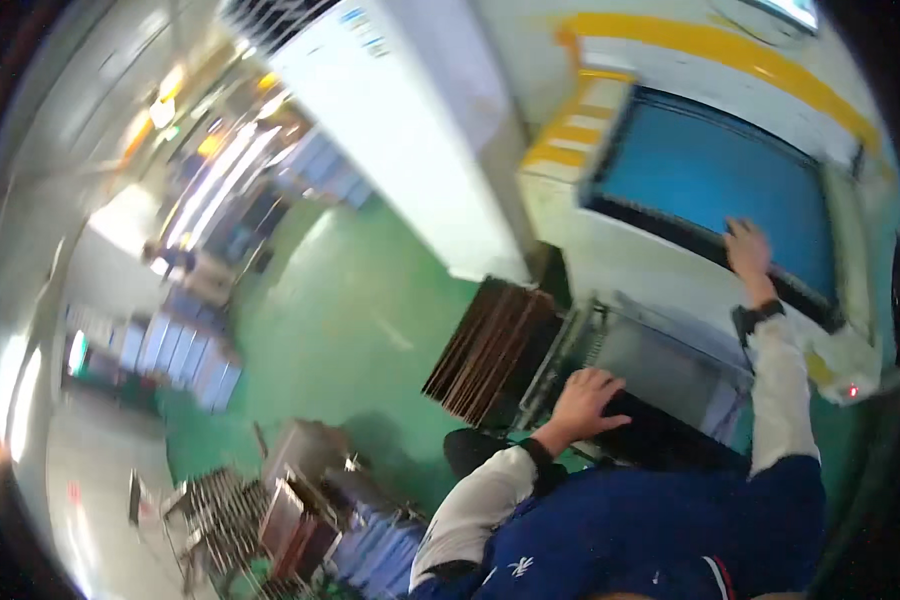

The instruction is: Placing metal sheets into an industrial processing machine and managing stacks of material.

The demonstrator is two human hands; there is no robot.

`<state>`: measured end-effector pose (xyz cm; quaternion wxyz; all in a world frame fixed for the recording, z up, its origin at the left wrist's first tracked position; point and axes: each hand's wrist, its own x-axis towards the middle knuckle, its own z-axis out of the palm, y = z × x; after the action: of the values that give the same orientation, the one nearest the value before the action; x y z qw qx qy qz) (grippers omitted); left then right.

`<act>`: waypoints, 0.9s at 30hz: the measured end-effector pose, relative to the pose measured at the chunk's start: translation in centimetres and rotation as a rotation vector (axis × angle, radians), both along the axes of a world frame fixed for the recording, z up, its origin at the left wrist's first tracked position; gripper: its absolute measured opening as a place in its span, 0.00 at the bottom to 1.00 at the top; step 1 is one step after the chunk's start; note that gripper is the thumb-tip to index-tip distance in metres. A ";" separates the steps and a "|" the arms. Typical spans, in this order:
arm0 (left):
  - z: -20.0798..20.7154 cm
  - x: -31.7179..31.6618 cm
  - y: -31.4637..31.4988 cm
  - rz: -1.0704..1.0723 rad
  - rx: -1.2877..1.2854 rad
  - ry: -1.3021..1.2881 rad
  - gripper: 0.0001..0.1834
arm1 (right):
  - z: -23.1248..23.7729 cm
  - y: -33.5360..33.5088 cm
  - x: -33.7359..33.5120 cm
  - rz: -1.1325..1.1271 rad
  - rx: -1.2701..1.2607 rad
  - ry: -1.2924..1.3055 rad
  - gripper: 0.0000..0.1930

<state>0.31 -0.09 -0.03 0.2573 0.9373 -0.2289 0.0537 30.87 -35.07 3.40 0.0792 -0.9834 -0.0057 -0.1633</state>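
Observation:
My right hand (748,250) reaches forward to the near dark edge of a machine bed with a flat blue surface (715,165). Its fingers look apart over the blue, slightly blurred, and I see nothing held in them. Whether the fingertips touch the surface is hard to tell. Lower and further left, my left hand (585,405) is spread with the thumb out, close to the near left corner of a low rack with a grey flat top (660,355). No object shows in that hand. Dark bands circle both wrists, below light sleeves.
A stack of thin brown boards (495,350) stands on edge left of the rack. Behind it rises a tall white cabinet (390,120). Metal racks (225,520) and blue bins (375,550) crowd the lower left. Another person (205,275) is far left on the green floor (320,320).

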 end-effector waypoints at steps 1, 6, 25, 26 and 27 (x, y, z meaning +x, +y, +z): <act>0.0 -0.4 -0.1 -0.017 0.004 0.075 0.39 | -1.0 -1.2 0.3 -0.019 0.007 0.009 0.23; -0.7 0.1 0.2 -0.051 -0.048 0.016 0.43 | -1.6 -4.3 2.7 0.087 -0.007 -0.022 0.22; -2.9 -0.5 0.8 -0.033 -0.119 -0.036 0.48 | -4.7 6.8 -24.7 0.611 0.531 0.854 0.14; -3.9 -0.3 0.6 -0.039 -0.098 -0.025 0.50 | -5.6 6.4 -25.2 0.606 0.552 0.809 0.14; -4.0 -0.5 0.7 -0.029 -0.099 -0.036 0.51 | -6.5 6.0 -25.6 0.596 0.574 0.763 0.15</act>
<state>-0.14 0.59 -4.03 0.3000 0.9188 -0.2443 0.0781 5.26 -29.08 -3.10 0.3826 -0.8676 -0.2098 0.2386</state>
